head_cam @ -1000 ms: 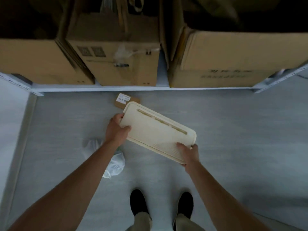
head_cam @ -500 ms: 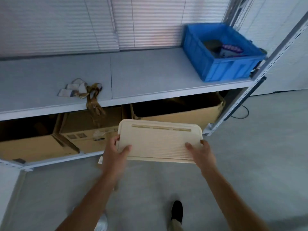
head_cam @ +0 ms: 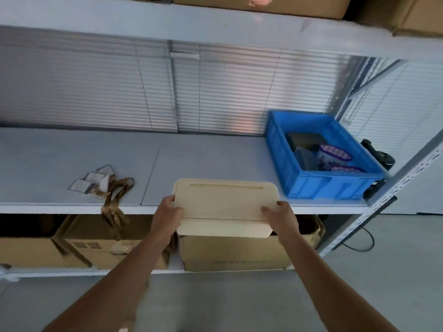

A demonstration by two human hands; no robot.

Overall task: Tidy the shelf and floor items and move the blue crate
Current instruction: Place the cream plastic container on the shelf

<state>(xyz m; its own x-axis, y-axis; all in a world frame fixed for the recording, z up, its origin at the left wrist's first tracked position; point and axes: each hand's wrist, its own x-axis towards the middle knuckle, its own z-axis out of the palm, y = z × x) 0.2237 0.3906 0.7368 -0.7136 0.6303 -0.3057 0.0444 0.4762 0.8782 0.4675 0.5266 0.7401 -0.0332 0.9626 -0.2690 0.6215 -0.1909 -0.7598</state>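
Note:
I hold a cream flat board (head_cam: 224, 204) with a long slot near its far edge. My left hand (head_cam: 167, 215) grips its left side and my right hand (head_cam: 279, 216) grips its right side. The board's far part is over the front edge of the grey middle shelf (head_cam: 211, 159); whether it rests on the shelf I cannot tell. The blue crate (head_cam: 321, 183) stands at the shelf's right end, just right of the board, with dark items and purple-topped containers inside. A bundle of brown lanyards with cards (head_cam: 107, 188) lies on the shelf's left part, one strap hanging over the edge.
Cardboard boxes (head_cam: 235, 252) fill the bottom shelf under the board. More boxes sit on the top shelf (head_cam: 263, 3). A perforated grey upright (head_cam: 395, 188) stands at the right, with a black cable (head_cam: 359, 245) on the floor behind it. Closed blinds back the shelf.
I have risen from the floor with the board and brought it up and forward to the middle shelf's front edge. My view lifted from the floor to the shelf.

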